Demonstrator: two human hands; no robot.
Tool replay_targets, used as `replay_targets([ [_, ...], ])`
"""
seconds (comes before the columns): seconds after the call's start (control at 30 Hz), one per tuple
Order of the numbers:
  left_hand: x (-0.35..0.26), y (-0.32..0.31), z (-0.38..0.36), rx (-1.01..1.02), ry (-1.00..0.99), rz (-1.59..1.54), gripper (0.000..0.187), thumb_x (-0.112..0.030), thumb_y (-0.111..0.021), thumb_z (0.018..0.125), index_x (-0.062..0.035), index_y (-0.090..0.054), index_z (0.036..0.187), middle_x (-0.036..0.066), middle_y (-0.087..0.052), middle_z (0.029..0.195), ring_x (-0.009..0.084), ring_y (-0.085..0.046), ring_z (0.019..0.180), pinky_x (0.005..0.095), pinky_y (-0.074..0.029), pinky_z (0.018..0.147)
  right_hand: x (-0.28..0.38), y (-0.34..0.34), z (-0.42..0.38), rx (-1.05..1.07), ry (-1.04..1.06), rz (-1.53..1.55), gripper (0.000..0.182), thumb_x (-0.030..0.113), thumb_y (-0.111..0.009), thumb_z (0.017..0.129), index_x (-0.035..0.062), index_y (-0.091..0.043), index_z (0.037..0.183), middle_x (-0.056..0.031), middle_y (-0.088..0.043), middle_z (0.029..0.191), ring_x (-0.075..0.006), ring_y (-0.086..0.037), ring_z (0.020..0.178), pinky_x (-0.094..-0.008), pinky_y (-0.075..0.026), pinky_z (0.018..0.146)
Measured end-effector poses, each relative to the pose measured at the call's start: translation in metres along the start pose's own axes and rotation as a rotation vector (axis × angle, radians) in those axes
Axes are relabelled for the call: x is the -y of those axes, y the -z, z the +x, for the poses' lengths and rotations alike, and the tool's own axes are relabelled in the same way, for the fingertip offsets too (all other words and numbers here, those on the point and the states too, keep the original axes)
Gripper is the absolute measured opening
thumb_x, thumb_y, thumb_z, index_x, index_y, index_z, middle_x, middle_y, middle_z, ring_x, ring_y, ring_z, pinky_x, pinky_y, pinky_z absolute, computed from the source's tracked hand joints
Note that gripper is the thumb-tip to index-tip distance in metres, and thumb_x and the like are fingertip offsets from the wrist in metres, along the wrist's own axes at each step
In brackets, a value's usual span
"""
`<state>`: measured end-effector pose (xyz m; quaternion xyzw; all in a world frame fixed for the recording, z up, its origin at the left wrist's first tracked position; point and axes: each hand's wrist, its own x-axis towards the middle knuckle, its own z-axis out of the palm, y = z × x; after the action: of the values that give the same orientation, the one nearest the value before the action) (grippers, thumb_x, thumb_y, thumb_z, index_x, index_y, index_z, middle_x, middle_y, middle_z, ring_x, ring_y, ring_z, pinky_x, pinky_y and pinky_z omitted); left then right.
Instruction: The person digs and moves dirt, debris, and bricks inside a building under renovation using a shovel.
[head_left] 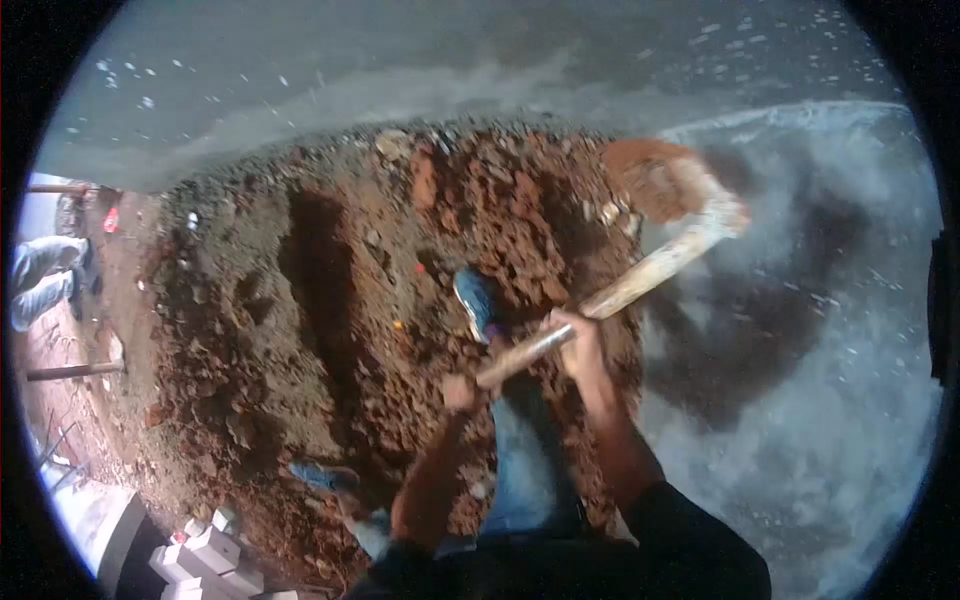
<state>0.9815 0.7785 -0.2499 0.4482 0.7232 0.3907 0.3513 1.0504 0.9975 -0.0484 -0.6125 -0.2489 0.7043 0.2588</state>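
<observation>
A hoe (640, 277) with a pale wooden handle slants up to the right in front of me. My left hand (462, 392) is wrapped round the lower end of the handle. Farther up it, my right hand (575, 338) grips the wood. The blurred hoe head, at the upper right, carries reddish soil (650, 172) where the dug earth meets the grey slab. Loose brown soil (525, 205) with clods and stones lies beneath the tool and around my shoes (473, 303).
Grey concrete (800, 440) spans the right side, and another grey surface (400, 60) runs along the top. A dark trench (320, 290) cuts the soil. Pale blocks (210, 555) are stacked at lower left. Another person's legs (45, 275) show at the left edge, near wooden stakes (75, 371).
</observation>
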Motion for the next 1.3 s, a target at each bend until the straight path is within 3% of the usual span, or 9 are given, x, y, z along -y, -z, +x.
replay_targets([
  [0.1,-0.086,0.049,0.063,-0.005,0.014,0.008,0.034,-0.031,-0.068,0.068,-0.0077,-0.058,0.091,0.014,-0.061,0.073,0.0324,-0.060,0.060,0.0429,-0.047,0.049,0.100,-0.018,-0.038,0.087,0.555,0.087,0.016,0.020,-0.059,0.081,0.0062,-0.052,0.087,-0.0083,-0.057,0.068,-0.0218,-0.059,0.064,-0.0365,-0.050,0.056],
  [0.43,-0.131,0.050,0.036,0.124,0.003,0.103,0.019,-0.019,-0.062,0.068,-0.0053,-0.060,0.082,0.004,-0.047,0.049,0.0168,-0.044,0.042,0.0317,-0.036,0.037,0.103,0.061,0.034,-0.221,0.277,0.229,0.013,0.005,-0.058,0.072,0.0069,-0.048,0.065,-0.0028,-0.047,0.060,-0.0158,-0.049,0.051,-0.0290,-0.044,0.048],
  [0.5,-0.136,0.057,0.038,0.326,0.213,0.223,0.029,-0.014,-0.055,0.075,-0.0080,-0.056,0.104,0.013,-0.063,0.079,0.0218,-0.060,0.055,0.0338,-0.049,0.047,0.070,0.080,0.092,-0.194,0.140,0.249,0.014,0.004,-0.058,0.071,0.0082,-0.047,0.063,-0.0023,-0.047,0.059,-0.0154,-0.048,0.049,-0.0281,-0.043,0.047],
  [0.63,-0.044,-0.018,0.103,0.713,0.448,0.577,0.032,-0.030,-0.053,0.082,-0.0078,-0.059,0.105,0.012,-0.063,0.094,0.0208,-0.062,0.068,0.0344,-0.051,0.057,-0.064,0.142,0.291,-0.125,-0.149,0.103,0.015,0.008,-0.055,0.075,0.0100,-0.045,0.064,-0.0026,-0.047,0.061,-0.0151,-0.048,0.051,-0.0320,-0.043,0.046],
  [0.83,0.144,-0.014,0.145,0.527,0.460,0.445,0.040,-0.031,-0.058,0.080,-0.0123,-0.056,0.115,0.013,-0.062,0.105,0.0224,-0.062,0.086,0.0351,-0.051,0.068,-0.087,0.064,0.292,0.067,0.581,-0.926,0.010,0.012,-0.058,0.076,0.0068,-0.049,0.073,-0.0046,-0.050,0.063,-0.0174,-0.052,0.054,-0.0337,-0.046,0.046],
  [0.93,0.072,0.002,0.169,0.574,0.485,0.438,0.035,-0.029,-0.063,0.075,-0.0141,-0.061,0.106,0.012,-0.065,0.097,0.0239,-0.064,0.079,0.0373,-0.052,0.064,-0.082,0.069,0.262,-0.418,-0.142,0.292,0.009,0.010,-0.060,0.074,0.0063,-0.052,0.075,-0.0059,-0.054,0.067,-0.0168,-0.055,0.058,-0.0307,-0.048,0.052],
  [1.07,0.030,-0.017,0.133,0.237,0.211,0.260,0.034,-0.033,-0.068,0.067,-0.0110,-0.063,0.093,0.013,-0.065,0.089,0.0271,-0.063,0.068,0.0383,-0.051,0.058,0.000,0.098,0.181,-0.098,0.232,0.493,0.004,0.009,-0.055,0.072,0.0055,-0.055,0.073,-0.0049,-0.052,0.060,-0.0183,-0.053,0.054,-0.0357,-0.050,0.061],
  [1.17,-0.069,0.050,0.135,0.400,-0.137,-0.135,0.068,-0.041,-0.066,0.075,-0.0070,-0.043,0.129,0.014,-0.061,0.106,0.0270,-0.062,0.081,0.0411,-0.052,0.070,0.052,0.119,0.161,0.299,0.244,0.538,0.012,0.013,-0.054,0.071,0.0100,-0.046,0.063,-0.0040,-0.048,0.060,-0.0170,-0.048,0.057,-0.0352,-0.043,0.064],
  [1.3,-0.086,0.160,0.078,-0.049,0.457,-1.284,0.061,-0.047,-0.046,0.086,-0.0105,-0.037,0.134,0.017,-0.047,0.125,0.0317,-0.052,0.104,0.0451,-0.042,0.087,0.073,0.062,0.135,0.182,0.227,0.433,0.015,0.013,-0.062,0.068,0.0122,-0.047,0.065,0.0020,-0.048,0.057,-0.0106,-0.047,0.051,-0.0296,-0.043,0.055],
])
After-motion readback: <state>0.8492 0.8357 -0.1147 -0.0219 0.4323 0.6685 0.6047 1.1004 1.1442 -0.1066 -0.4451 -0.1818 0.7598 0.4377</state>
